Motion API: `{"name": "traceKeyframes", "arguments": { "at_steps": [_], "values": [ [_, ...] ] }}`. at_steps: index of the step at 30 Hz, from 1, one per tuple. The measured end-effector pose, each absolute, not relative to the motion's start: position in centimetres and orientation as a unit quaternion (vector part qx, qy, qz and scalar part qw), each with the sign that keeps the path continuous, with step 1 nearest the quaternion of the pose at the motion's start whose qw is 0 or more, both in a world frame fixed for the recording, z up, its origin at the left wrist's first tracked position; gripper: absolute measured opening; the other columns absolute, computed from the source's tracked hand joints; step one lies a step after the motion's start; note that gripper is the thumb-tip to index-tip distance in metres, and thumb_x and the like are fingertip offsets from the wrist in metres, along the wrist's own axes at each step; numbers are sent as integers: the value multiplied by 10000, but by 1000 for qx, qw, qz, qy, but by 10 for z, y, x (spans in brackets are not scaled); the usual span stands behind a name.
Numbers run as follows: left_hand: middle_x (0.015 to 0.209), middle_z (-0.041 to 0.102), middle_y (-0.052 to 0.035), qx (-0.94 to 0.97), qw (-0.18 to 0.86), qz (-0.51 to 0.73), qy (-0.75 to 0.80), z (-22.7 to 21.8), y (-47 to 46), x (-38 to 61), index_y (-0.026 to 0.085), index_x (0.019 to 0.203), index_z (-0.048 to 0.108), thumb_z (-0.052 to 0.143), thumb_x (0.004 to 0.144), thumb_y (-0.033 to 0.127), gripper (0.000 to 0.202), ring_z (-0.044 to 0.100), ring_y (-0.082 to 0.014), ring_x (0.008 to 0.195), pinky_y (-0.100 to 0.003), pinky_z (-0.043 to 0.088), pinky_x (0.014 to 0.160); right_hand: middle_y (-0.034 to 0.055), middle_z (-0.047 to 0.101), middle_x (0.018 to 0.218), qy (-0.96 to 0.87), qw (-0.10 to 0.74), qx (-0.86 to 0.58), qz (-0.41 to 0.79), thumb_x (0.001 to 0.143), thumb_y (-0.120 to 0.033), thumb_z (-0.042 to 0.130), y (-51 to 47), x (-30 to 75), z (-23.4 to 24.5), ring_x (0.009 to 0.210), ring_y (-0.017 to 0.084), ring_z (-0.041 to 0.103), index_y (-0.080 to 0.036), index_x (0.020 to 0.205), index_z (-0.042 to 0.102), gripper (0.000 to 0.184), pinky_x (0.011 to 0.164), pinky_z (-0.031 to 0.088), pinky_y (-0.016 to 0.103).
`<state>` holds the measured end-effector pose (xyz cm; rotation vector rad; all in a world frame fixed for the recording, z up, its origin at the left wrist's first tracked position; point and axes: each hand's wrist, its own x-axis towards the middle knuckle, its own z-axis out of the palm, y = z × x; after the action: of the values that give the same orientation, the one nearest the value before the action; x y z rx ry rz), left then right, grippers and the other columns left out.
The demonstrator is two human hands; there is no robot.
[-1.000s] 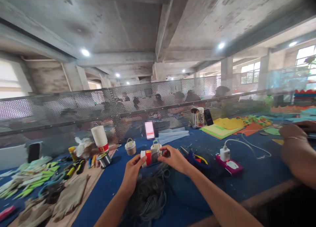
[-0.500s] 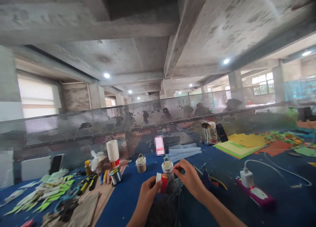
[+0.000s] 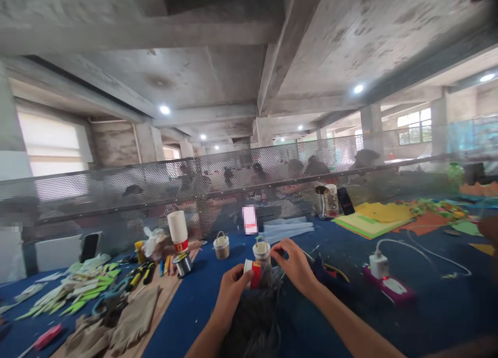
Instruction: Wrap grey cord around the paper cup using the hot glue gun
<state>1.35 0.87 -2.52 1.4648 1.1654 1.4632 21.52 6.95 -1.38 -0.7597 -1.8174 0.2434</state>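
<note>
Dark yarn heap nearest. Above it, left hand grips paper cup: one end apparently grey-wrapped, red-and-white part bare. Right hand: fingers closed together, any strand between indiscernible. Behind: two handled buckets, apparently finished.

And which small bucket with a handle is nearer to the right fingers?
The bucket just behind the held red-and-white cup, close to the right fingers; the other bucket stands farther left.

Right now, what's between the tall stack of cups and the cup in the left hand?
In the head view, a small handled bucket stands between the paper cup stack and the red-banded paper cup in the left hand.
</note>
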Motion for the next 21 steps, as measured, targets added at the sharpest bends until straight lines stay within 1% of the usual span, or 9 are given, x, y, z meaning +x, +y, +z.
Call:
{"name": "traceKeyframes", "arguments": {
  "at_steps": [2,8,15,21],
  "values": [
    [732,696,-36,570,382,565,458,-24,6,16,115,864,750,711,735,440,352,576,-157,643,-240,420,616,39,654,841,-769,545,-321,95,915,-283,603,68,216,-12,856,212,610,-207,832,675,134,803,443,320],
    [733,707,-36,570,393,553,463,-23,3,17,123,903,748,708,744,435,352,599,-167,657,-243,436,627,36,661,870,-769,538,-337,73,928,-290,602,65,216,-9,887,208,602,-206,849,672,135,811,414,321],
    [748,719,-39,587,387,539,464,-22,3,18,124,799,733,715,742,426,308,607,-169,669,-241,431,643,25,665,884,-771,540,-333,54,927,-285,614,61,216,-6,911,202,594,-211,855,661,113,829,372,322],
    [765,718,-35,597,397,526,458,-21,1,20,127,862,739,707,761,422,313,595,-160,672,-227,424,622,21,655,870,-773,546,-320,43,939,-293,598,60,215,-6,892,193,589,-216,866,657,121,829,371,317]
  ]
}}
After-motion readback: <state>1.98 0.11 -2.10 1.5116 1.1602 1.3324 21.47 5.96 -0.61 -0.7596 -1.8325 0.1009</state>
